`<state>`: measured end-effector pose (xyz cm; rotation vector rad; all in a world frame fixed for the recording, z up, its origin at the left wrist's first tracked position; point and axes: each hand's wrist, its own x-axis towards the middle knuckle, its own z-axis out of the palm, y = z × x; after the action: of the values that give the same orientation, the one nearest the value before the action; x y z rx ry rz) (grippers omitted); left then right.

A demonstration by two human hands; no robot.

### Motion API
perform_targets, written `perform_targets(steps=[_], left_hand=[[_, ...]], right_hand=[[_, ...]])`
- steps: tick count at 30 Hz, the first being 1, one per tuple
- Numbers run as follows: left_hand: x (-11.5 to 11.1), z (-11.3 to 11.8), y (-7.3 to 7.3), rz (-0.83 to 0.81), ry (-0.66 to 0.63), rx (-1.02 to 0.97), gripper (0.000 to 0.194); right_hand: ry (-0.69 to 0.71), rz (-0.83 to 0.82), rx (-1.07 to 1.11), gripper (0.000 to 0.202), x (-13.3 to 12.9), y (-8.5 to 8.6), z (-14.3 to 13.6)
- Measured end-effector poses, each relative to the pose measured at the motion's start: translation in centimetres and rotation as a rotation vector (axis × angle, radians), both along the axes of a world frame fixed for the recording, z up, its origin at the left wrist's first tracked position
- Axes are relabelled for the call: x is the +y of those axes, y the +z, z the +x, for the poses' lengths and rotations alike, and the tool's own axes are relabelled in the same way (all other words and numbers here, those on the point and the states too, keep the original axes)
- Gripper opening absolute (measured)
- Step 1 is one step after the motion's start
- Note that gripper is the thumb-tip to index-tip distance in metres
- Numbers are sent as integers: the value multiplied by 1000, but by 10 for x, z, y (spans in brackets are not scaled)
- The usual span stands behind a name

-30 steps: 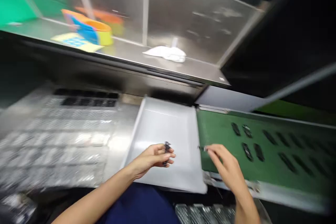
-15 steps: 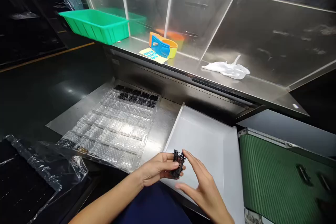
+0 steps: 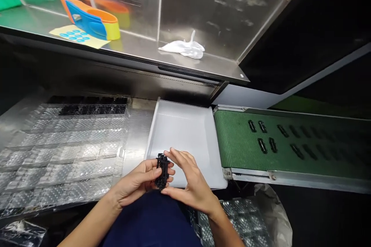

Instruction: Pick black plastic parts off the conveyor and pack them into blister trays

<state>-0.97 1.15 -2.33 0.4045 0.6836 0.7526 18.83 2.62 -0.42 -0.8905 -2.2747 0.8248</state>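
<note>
My left hand [image 3: 139, 180] is closed around a small bundle of black plastic parts [image 3: 162, 171], with open, frame-like shapes, held upright above my lap. My right hand [image 3: 189, 181] spans the same bundle from the right. Its fingertips meet the top end and its thumb the lower end. Just beyond both hands lies a shallow white tray [image 3: 182, 127]. How many parts are in the bundle, I cannot tell.
At left, a clear compartmented tray [image 3: 87, 139] holds black parts in its far rows. A green conveyor belt [image 3: 237, 154] at right carries several black parts. On the steel shelf [image 3: 139, 52] lie a white glove [image 3: 185, 49] and an orange, blue and yellow tape ring [image 3: 92, 19].
My view has swung right, showing more of the conveyor. My right hand has come in from beside the black parts to touch both their ends. The left hand keeps its hold.
</note>
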Motion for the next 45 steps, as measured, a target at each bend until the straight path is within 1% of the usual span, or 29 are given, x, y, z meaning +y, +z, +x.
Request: perform_targets(steps=[4, 8, 12, 15, 18, 20, 21, 22, 23, 24, 25, 26, 27, 28, 30, 31, 33, 35, 36, 38, 39, 40, 41, 42, 43, 45], left_hand=[[9, 23, 1, 20, -98, -2, 33], [18, 51, 1, 57, -181, 21, 32], [27, 79, 1, 68, -303, 8, 36], [34, 99, -2, 74, -374, -3, 38], [39, 119, -6, 64, -395, -24, 35], [42, 131, -10, 35, -374, -28, 29], [43, 136, -12, 14, -356, -26, 28], [43, 141, -13, -6, -339, -21, 27], [44, 145, -15, -23, -323, -14, 28], [44, 147, -17, -35, -312, -6, 29], [44, 148, -18, -41, -305, 2, 30], [45, 149, -19, -39, -301, 9, 30], [45, 148, -19, -33, -301, 19, 31], [45, 147, -19, -23, -299, 32, 31], [46, 141, -17, 10, -281, 59, 31], [46, 138, -15, 31, -260, 72, 31], [48, 128, -12, 71, -203, 99, 29], [51, 116, -9, 107, -153, 134, 29], [53, 110, -8, 129, -147, 155, 29], [56, 94, -9, 182, -193, 191, 31], [57, 87, -10, 215, -238, 197, 34], [57, 79, -11, 245, -287, 193, 36], [56, 72, -13, 268, -329, 182, 38], [54, 66, -15, 278, -353, 168, 39], [51, 60, -16, 276, -356, 153, 38], [44, 52, -18, 222, -303, 115, 34]], right_hand=[[-63, -40, 10, 104, -8, 2, 27], [-185, -55, 38, 105, -17, 4, 58], [-253, -41, -37, 104, -22, 7, 85], [-287, -42, -65, 107, -25, 8, 98], [-289, -71, -72, 107, -25, 6, 113], [-293, -96, -91, 102, -17, 2, 131], [-373, -96, -118, 93, -10, -1, 144], [-518, -85, -158, 79, 0, -4, 160], [-710, -65, -206, 63, 11, -7, 178], [-944, -37, -259, 46, 24, -10, 197], [-1122, -16, -301, 38, 37, -12, 216], [-1236, -9, -335, 34, 49, -14, 235], [-1299, -16, -364, 32, 61, -15, 251], [-1311, -32, -384, 30, 71, -14, 263], [-1289, -64, -413, 23, 83, -10, 273], [-1252, -75, -418, 20, 85, -7, 271], [-1117, -85, -406, 19, 80, 2, 252], [-893, -104, -373, 19, 66, 13, 218], [-738, -124, -350, 19, 57, 18, 198], [-387, -166, -289, 18, 38, 29, 157], [-233, -184, -253, 17, 31, 33, 137], [-124, -193, -214, 17, 24, 36, 119], [-69, -196, -175, 18, 20, 38, 103], [-71, -193, -139, 18, 17, 38, 89], [-114, -185, -105, 18, 15, 36, 76], [-214, -158, -25, 19, 13, 29, 57]])
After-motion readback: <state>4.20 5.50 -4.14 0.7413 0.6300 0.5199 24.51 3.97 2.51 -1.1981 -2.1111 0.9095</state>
